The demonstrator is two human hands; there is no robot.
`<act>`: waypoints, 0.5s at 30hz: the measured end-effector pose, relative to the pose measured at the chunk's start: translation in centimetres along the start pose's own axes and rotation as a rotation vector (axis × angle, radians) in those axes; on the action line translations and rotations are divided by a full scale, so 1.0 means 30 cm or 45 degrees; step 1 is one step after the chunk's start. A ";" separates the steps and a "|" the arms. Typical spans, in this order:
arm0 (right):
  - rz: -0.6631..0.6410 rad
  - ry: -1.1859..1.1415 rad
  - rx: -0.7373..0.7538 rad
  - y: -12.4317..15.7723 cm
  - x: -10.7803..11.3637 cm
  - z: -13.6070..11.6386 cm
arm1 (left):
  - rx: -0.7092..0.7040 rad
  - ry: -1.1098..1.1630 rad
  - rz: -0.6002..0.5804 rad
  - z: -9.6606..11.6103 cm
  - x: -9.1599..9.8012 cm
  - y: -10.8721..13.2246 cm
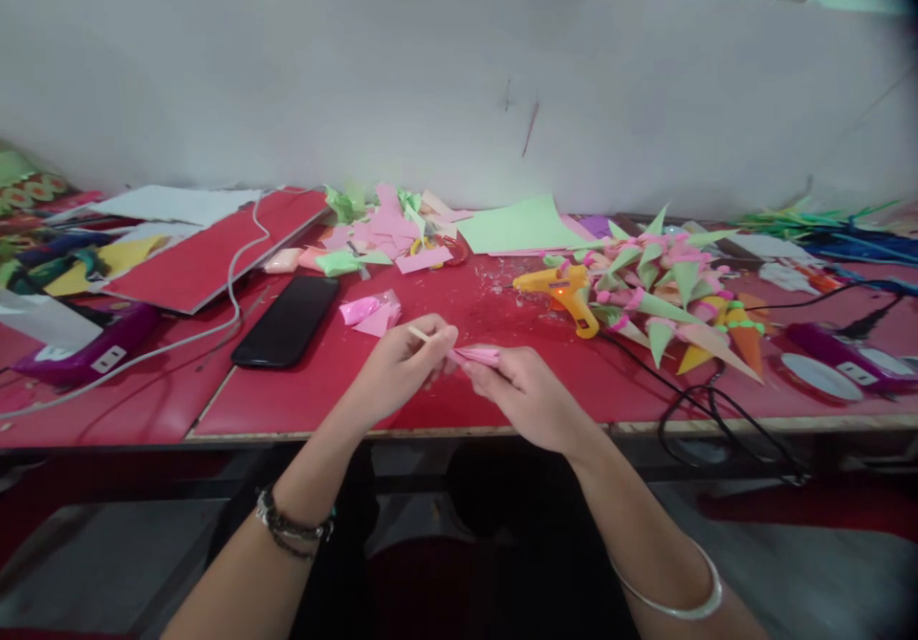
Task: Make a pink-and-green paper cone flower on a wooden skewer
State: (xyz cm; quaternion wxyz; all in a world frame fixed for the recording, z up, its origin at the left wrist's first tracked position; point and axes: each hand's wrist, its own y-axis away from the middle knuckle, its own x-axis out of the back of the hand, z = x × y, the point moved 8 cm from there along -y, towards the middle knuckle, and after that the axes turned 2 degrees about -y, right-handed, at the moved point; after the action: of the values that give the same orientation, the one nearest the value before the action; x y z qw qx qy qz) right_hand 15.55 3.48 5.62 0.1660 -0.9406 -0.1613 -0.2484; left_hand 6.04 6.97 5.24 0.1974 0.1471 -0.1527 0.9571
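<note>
Close to the table's front edge, my left hand (402, 364) is closed, pinching a thin cream-coloured stick (417, 334) between thumb and fingers. My right hand (535, 396) grips a small folded piece of pink paper (479, 357), whose left end meets my left fingertips. Whether stick and paper touch is hidden by the fingers. Just beyond my left hand lie a crumpled bright pink piece (367, 308) and a pink paper triangle (379, 322). To the right of them, a yellow glue gun (556, 286) with a lit red light rests on its side.
A black phone (287, 322) lies left on the red table (430, 415). Green and pink paper cones (652, 281) are heaped at right, paper scraps (387, 224) at the back. Purple power strips (107, 343) stand at both sides. A black cable (707, 401) hangs over the front edge.
</note>
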 end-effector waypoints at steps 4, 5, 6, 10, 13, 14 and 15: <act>-0.223 -0.626 -0.084 0.014 -0.031 0.005 | -0.214 -0.026 -0.161 0.055 -0.010 0.017; -0.262 -0.706 -0.099 0.016 -0.037 0.007 | -0.224 -0.045 -0.187 0.059 -0.013 0.021; -0.294 -0.759 -0.118 0.018 -0.044 0.011 | -0.222 -0.055 -0.210 0.061 -0.016 0.023; -0.440 -0.782 -0.187 0.024 -0.079 0.020 | -0.205 -0.065 -0.252 0.063 -0.028 0.028; -0.311 -0.524 -0.137 0.015 -0.065 0.012 | -0.174 -0.109 -0.168 0.051 -0.011 0.020; -0.206 -0.343 -0.092 0.011 -0.048 0.005 | -0.149 -0.110 -0.142 0.043 -0.005 0.017; -0.098 -0.120 -0.040 0.010 -0.031 -0.006 | -0.119 -0.096 -0.130 0.032 -0.002 0.013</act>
State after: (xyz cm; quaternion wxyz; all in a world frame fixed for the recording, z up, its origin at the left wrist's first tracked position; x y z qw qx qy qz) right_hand 14.83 2.95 5.22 0.1336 -0.9469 -0.2011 -0.2124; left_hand 6.13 6.27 6.02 0.2468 0.1813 -0.1968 0.9314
